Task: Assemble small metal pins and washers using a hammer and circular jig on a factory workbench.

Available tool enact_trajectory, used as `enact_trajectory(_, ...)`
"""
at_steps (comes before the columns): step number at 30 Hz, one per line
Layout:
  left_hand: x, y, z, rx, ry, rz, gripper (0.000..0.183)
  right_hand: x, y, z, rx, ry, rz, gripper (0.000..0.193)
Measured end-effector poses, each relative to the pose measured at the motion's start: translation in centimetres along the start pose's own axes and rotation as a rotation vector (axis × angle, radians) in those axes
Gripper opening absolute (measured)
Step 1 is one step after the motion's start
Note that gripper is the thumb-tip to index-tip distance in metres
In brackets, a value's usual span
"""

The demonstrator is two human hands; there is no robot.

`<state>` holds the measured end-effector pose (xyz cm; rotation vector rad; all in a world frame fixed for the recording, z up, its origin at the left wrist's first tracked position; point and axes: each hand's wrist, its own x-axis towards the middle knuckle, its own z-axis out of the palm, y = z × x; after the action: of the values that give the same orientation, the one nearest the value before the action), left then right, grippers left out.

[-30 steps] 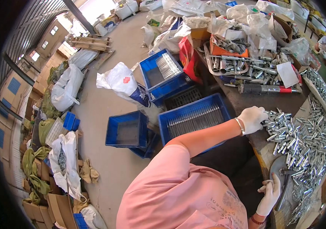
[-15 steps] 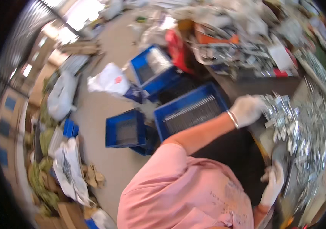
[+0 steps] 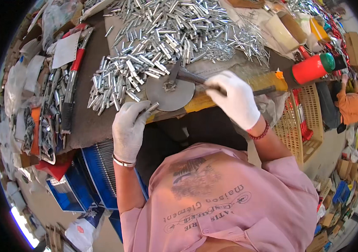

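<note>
My gloved left hand (image 3: 128, 129) pinches a small silvery metal tube (image 3: 151, 108) at the near-left edge of a round grey metal disc (image 3: 179, 97). In my gloved right hand (image 3: 234, 96) is the handle of a hammer (image 3: 189, 76), its dark head resting over the far side of the disc. A small, rough lump (image 3: 169, 86) sits on the disc by the hammer head; what it is I cannot tell. A large heap of short shiny metal tubes (image 3: 158, 42) spreads over the bench just beyond the disc.
Thin metal pins (image 3: 219, 50) lie right of the tubes. A red jar with a green lid (image 3: 313, 68) lies at the bench's right, above a yellow plastic crate (image 3: 292, 126). Blue bins (image 3: 97, 168) stand below left. Another person in orange (image 3: 353, 101) is at far right.
The view has swung from the bins on the left round to the bench. My left hand has come to the disc and now holds a tube; my right hand now grips the hammer.
</note>
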<state>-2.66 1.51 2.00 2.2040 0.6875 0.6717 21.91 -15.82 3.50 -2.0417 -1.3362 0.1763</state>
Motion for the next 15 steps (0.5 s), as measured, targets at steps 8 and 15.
enact_trajectory(8,1.0,0.2,1.8,0.073,-0.058,0.138,0.018,7.7,3.8,2.1,-0.508,0.013,-0.179,0.014)
enact_trajectory(15,1.3,-0.5,1.9,0.165,-0.045,0.213,0.016,8.6,3.2,1.2,-0.526,-0.070,-0.222,0.018)
